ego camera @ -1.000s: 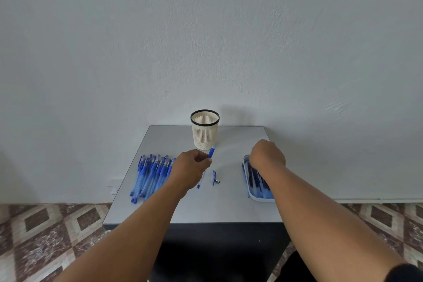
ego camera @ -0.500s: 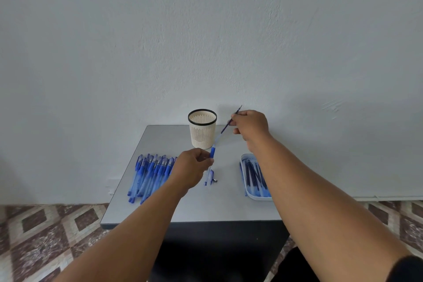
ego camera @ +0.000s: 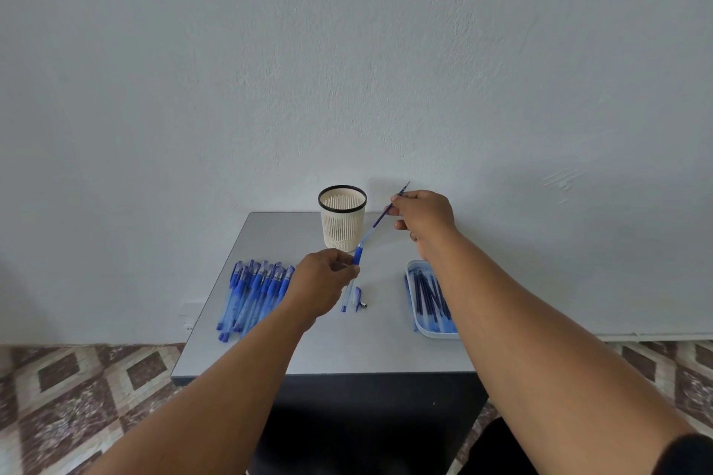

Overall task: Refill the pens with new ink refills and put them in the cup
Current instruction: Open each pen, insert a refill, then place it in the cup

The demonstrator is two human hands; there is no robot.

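My left hand (ego camera: 322,281) grips a clear blue pen barrel (ego camera: 352,283) above the grey table (ego camera: 328,351), its blue grip end pointing up toward the cup. My right hand (ego camera: 422,218) pinches a thin dark ink refill (ego camera: 380,220), whose lower end meets the barrel's open top. The cream slotted cup (ego camera: 342,218) with a black rim stands at the table's back, just left of the refill. A small blue pen piece (ego camera: 359,298) lies on the table under the barrel.
Several blue pens (ego camera: 252,295) lie in a row on the table's left side. A pale blue tray (ego camera: 432,330) holding several refills sits at the right, partly hidden by my right forearm. A white wall rises behind; patterned tiles cover the floor.
My right hand left the tray, rose with a refill, and brought its tip to the barrel's top. My left hand lifted and tilted the barrel slightly.
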